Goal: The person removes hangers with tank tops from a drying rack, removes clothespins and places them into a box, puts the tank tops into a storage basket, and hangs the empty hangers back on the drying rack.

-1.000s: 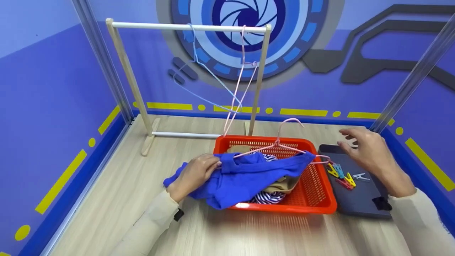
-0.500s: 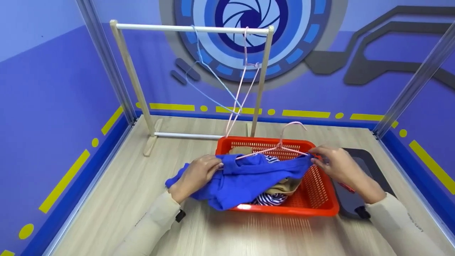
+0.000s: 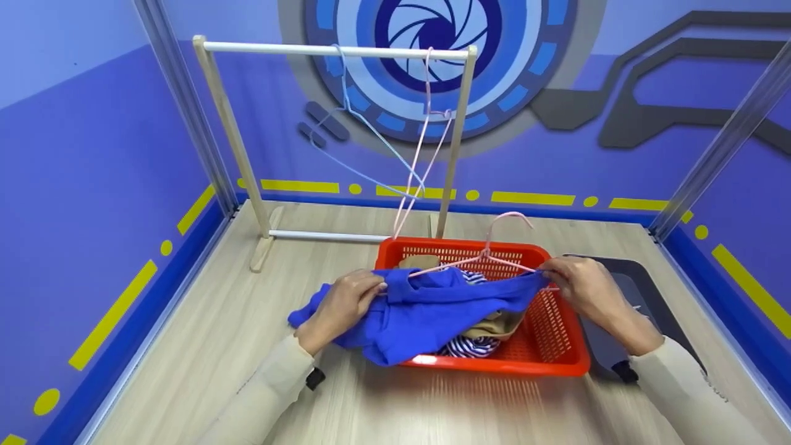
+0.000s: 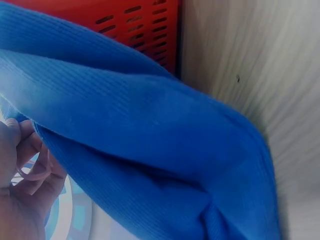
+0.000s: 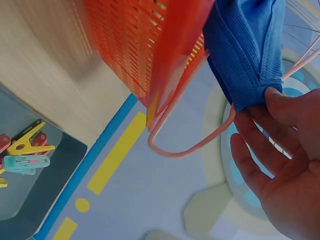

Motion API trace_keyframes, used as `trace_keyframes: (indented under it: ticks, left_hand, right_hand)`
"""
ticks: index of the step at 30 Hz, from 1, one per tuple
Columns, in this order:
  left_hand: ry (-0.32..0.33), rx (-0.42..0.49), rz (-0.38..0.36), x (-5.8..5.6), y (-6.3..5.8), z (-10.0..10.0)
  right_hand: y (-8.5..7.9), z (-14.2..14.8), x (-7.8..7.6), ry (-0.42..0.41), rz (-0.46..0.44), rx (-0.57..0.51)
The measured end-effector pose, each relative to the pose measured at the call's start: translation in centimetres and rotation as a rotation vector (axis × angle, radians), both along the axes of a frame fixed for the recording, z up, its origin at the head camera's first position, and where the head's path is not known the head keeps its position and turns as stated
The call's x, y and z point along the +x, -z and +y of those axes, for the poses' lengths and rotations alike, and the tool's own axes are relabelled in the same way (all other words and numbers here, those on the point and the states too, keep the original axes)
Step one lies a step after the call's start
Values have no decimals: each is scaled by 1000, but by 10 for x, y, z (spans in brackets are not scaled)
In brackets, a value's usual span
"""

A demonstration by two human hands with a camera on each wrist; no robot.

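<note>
Left hand [image 3: 338,306] sits at the left end of the blue shirt [image 3: 426,312], fingers [image 3: 364,285] curled into the cloth and gripping it; the left wrist view shows them folded round a pink wire under the fabric. Right hand [image 3: 584,289] is at the shirt's right end, thumb and fingertips [image 5: 274,102] pinching the hem where the pink hanger [image 3: 488,256] pokes out, the other fingers loosely spread. The shirt is stretched between both hands, draped across the front left of the red basket [image 3: 556,346] in the middle of the frame, one sleeve spilling over the rim onto the wooden surface [image 3: 204,346].

Inside the basket, under the shirt: a striped garment [image 3: 466,346] and a tan one [image 3: 494,322].

To the right, touching the basket's side, a dark tray [image 3: 642,287] holds coloured pegs [image 5: 22,150], seen in the right wrist view. Behind the basket stands a wooden rack [image 3: 232,142] with a blue hanger [image 3: 358,127] and a second pink hanger [image 3: 423,142] on its rail. Open surface lies to the left and in front; blue walls close it in.
</note>
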State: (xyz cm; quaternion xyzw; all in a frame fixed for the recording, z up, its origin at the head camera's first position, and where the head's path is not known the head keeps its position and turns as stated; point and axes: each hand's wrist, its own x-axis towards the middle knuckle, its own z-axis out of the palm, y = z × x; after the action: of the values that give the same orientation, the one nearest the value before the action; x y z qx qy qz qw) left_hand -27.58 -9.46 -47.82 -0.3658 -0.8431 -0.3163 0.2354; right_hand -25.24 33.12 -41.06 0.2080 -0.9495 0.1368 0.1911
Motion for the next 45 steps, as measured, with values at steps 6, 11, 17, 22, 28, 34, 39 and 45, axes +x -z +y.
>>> trace_keyframes:
  ticks: [6,11,17,22,28,34,39,45]
  left_hand:
    - [27,90,12,-1,5,-4]
    - [32,142,14,1,8,-10]
    - [19,200,-2,3,11,-18]
    - [17,230,-42,3,13,-23]
    - [18,302,-106,4,14,-32]
    - [30,355,-110,4,16,-39]
    - [2,395,-163,7,15,-39]
    - [16,388,-183,14,5,-36]
  right_hand:
    - [5,8,-1,-15,71,-41]
    - [10,15,-1,-32,140,-73]
    - [15,19,0,-33,172,-109]
    - [15,21,1,-13,119,-163]
    - [18,27,1,26,63,-221]
    - [24,29,-1,46,42,-239]
    - [29,30,-1,44,24,-238]
    - [35,33,4,66,-13,-231]
